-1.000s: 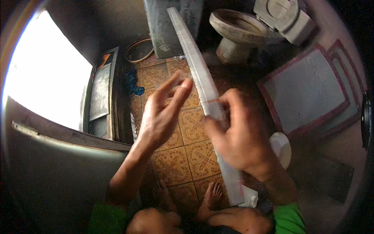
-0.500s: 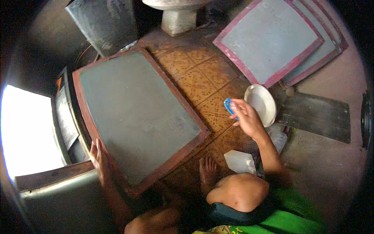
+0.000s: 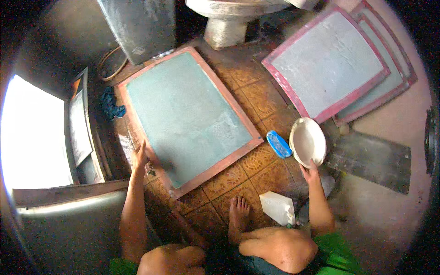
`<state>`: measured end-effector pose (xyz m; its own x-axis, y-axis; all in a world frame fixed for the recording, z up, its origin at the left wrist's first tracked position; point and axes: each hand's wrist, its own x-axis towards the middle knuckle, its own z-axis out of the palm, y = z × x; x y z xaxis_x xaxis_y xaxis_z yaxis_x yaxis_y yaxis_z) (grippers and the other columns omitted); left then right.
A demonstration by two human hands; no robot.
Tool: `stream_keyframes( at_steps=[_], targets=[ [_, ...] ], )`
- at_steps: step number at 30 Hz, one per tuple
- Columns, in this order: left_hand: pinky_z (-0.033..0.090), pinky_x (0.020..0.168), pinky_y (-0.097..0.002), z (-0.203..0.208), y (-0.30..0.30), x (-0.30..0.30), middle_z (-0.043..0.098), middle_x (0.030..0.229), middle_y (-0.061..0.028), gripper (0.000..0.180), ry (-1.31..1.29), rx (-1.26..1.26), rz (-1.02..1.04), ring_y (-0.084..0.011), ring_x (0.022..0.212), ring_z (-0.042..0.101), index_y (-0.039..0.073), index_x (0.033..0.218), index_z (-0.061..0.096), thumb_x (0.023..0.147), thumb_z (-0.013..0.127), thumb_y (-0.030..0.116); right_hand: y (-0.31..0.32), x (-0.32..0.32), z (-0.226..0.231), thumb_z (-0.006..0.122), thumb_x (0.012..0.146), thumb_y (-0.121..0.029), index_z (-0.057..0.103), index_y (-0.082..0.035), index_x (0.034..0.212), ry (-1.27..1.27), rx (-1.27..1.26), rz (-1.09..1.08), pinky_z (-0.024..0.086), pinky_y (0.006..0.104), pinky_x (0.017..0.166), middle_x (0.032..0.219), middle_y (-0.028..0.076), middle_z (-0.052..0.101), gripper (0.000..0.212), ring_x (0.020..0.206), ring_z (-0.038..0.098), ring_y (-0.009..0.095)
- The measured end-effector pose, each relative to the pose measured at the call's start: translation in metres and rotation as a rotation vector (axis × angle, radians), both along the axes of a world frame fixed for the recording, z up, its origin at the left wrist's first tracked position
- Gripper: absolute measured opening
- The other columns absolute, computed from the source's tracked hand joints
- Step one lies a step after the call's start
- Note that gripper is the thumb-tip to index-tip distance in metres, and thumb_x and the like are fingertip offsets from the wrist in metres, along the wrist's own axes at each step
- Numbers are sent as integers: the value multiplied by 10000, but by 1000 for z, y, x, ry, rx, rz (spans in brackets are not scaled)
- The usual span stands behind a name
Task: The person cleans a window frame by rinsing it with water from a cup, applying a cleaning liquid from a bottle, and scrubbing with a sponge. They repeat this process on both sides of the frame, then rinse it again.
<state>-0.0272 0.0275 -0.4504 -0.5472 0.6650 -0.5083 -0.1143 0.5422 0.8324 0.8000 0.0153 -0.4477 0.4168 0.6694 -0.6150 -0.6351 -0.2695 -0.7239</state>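
The blue oval brush (image 3: pixel 279 144) has moved from the right hand (image 3: pixel 311 173) to the tiles (image 3: pixel 260 179); that hand grips the white basin (image 3: pixel 308 140) by its rim. The left hand (image 3: pixel 139 157) holds the edge of the framed screen (image 3: pixel 185 110), seemingly laid flat, pale smudges (image 3: pixel 224 129) left on its mesh.

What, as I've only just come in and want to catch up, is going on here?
A seated or crouching person is handling a grey-green panel in a reddish frame: the left hand is at its left edge. The right hand holds the near rim of a white bowl. A blue oval item lies on the tiled floor between panel and bowl, touched by neither hand. Off to the right is a pink-framed panel.
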Motion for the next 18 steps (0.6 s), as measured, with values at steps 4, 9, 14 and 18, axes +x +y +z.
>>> stream_keyframes(
  at_steps=[4, 9, 14, 18],
  targets=[
    [537, 822, -331, 5, -12, -22, 767, 965, -134, 542, 287, 54, -65, -195, 889, 695, -62, 1305, 702, 1049, 638, 412, 3, 20, -24, 616, 1074, -230, 426, 0, 1528, -106, -64, 67, 579, 463, 1091, 1532, 184, 508, 543, 1352, 560, 345],
    [514, 1011, -457, 8, -90, -2, 665, 1280, -315, 794, 528, 16, -130, -409, 1177, 663, -75, 1453, 548, 931, 772, 479, 0, -46, -14, 629, 1076, -284, 394, 25, 1547, -164, 11, 47, 583, 448, 1093, 1551, 205, 492, 610, 1369, 553, 362],
    [319, 1183, -600, 41, -140, 133, 346, 1571, -328, 1038, 867, 185, -386, -474, 1447, 365, -22, 1591, 358, 848, 845, 515, -17, -41, 50, 598, 1091, -272, 346, 27, 1583, -120, 181, 60, 554, 469, 1133, 1584, 184, 465, 628, 1397, 535, 337],
    [253, 1220, -609, 16, -168, 131, 275, 1645, -301, 1091, 1309, 132, -672, -454, 1511, 301, 16, 1623, 330, 824, 817, 577, -8, -58, 95, 603, 1088, -262, 406, 26, 1548, -127, 200, 79, 583, 428, 1096, 1537, 177, 519, 577, 1345, 581, 318]
  ],
)
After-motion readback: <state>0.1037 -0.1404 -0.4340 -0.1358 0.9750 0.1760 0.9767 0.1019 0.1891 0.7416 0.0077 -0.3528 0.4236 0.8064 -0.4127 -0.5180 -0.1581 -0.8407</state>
